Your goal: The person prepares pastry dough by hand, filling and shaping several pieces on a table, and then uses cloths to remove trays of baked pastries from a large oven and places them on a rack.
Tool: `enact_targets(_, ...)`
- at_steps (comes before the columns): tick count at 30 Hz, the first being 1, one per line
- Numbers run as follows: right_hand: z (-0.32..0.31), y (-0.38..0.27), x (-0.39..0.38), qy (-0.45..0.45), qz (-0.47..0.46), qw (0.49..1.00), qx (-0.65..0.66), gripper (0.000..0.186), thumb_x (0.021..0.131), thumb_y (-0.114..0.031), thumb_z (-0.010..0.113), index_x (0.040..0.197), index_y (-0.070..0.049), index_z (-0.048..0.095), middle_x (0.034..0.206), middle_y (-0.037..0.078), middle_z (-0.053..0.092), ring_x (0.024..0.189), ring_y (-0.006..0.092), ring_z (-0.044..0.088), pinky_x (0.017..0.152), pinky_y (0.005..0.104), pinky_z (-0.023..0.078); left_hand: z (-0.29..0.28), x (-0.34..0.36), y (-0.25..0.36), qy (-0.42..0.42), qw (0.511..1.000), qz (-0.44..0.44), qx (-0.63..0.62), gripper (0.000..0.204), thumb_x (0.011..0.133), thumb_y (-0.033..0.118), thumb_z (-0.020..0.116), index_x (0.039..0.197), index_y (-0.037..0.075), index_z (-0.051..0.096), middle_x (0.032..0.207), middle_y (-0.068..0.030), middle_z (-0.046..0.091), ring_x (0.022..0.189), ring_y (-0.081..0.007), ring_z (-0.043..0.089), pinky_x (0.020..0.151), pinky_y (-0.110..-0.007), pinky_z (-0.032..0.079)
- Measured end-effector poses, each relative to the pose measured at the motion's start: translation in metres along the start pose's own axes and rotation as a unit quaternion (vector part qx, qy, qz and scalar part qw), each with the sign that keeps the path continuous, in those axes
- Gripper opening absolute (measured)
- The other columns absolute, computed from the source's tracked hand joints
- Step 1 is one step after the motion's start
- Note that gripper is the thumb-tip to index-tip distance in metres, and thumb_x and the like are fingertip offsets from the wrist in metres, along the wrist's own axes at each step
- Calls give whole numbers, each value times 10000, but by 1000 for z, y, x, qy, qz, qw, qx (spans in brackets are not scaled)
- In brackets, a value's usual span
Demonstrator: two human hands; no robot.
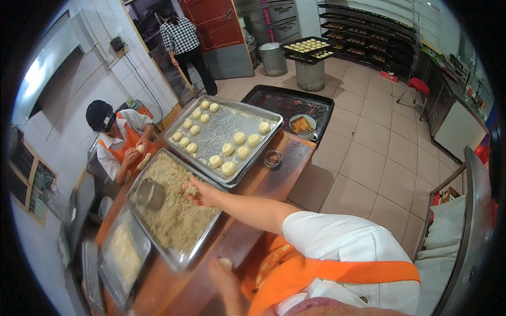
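My right hand (202,193) is at the right side of a metal tray (182,262) of pale brown crumbly filling (176,224), its fingers curled round a clump of it. Low in the view, near the table's front edge, my left hand (224,278) holds a small pale dough piece (225,263); blur hides its exact shape. A round metal cup (151,195) sits in the filling. Beyond, a floured metal tray (213,138) carries two groups of round dough balls (240,138). To the left lies a shallow tray (145,247) with a pale yellow slab (126,254).
A co-worker (126,139) in an orange apron shapes dough across the wooden table (232,237). A metal ring (273,158) lies at the right, beside a black tray (266,100) with a bowl (302,125). Another person (182,42) stands by the doorway, holding a wooden handle.
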State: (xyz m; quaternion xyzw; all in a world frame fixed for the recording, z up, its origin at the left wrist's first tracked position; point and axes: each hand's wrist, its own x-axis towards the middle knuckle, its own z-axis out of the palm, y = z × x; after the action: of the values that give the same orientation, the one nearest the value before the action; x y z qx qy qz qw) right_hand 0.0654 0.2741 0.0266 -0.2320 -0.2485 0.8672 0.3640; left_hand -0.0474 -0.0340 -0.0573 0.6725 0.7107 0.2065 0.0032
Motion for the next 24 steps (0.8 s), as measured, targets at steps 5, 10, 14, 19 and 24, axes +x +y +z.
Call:
enact_targets(5, -5, -6, 16, 8, -58, 993, 105, 455, 1006, -516, 404, 793, -118, 459, 666, -15, 457, 506, 87, 368, 410, 261, 289, -53, 43, 12, -59, 994, 73, -52, 274, 805, 126, 651, 1021, -33, 591, 932, -219, 537, 897, -379, 540, 788, -491, 419)
enact_targets(10, 19, 15, 10, 48, -111, 971, -207, 512, 990, -524, 422, 685, -120, 501, 490, 4, 381, 386, 126, 310, 372, 296, 243, -43, 38, -34, -42, 949, -97, -297, 238, 875, 162, 609, 1029, -6, 543, 948, -171, 588, 862, -335, 589, 761, -422, 484)
enact_targets(14, 22, 23, 13, -7, -92, 947, -309, 408, 986, -501, 445, 912, -110, 536, 749, 20, 535, 568, 148, 468, 534, 311, 421, -57, 49, -20, -12, 619, -227, -751, 305, 959, 158, 511, 1209, -17, 499, 1187, -177, 599, 1081, -321, 610, 938, -449, 508)
enact_targets(19, 59, 23, -37, -96, -257, 832, -481, 326, 959, -225, 564, 1241, -66, 521, 1070, 84, 648, 989, 195, 613, 841, 364, 481, -43, 147, 3, 66, 395, -272, -875, 355, 1014, 225, 421, 1243, -30, 511, 1265, -200, 576, 1158, -325, 571, 1030, -464, 448)
enact_targets(24, 65, 50, -65, -123, -456, 467, -748, 380, 923, -206, 584, 1282, -84, 545, 1199, 139, 597, 1198, 295, 489, 1043, 483, 322, -46, 171, 25, 162, 355, -249, -886, 294, 1029, 239, 427, 1206, 22, 517, 1111, -100, 590, 1060, -236, 581, 926, -389, 493)
